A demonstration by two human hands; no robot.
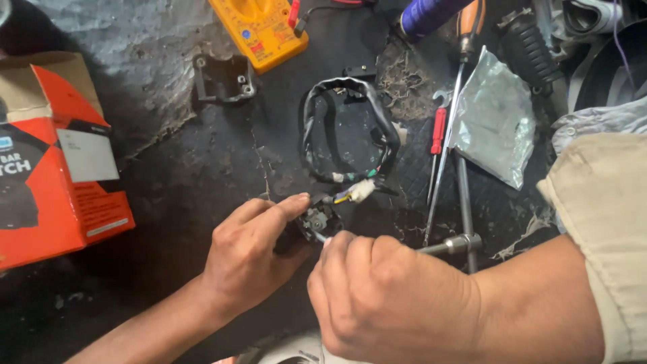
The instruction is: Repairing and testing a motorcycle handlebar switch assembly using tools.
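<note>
Box: an orange and black carton [57,162] lies at the left edge on the dark floor [202,175], its top flap open, with a pale grey rectangular label on the side that faces up.
Bag: a crumpled silver foil pouch [495,121] lies at the upper right, just beside the long tools.
Meter: a yellow multimeter [263,27] is at the top, with a red plug in its side.
Bracket: a small black housing half [222,77] lies left of the meter.
Switch part: a small black switch unit [317,219] is in the lower middle, between both hands, and a black cable loop [350,128] with a white connector [362,190] runs up from it.
Left hand: the left hand [253,259] grasps the switch part, the thumb and forefinger are stretched over its top and the other fingers are curled under it.
Right hand: the right hand [391,300] is clenched around a thin metal tool [322,237], whose tip touches the switch part.
Tools: a red-handled screwdriver [438,131] and a steel T-wrench [461,222] lie right of the cable.
</note>
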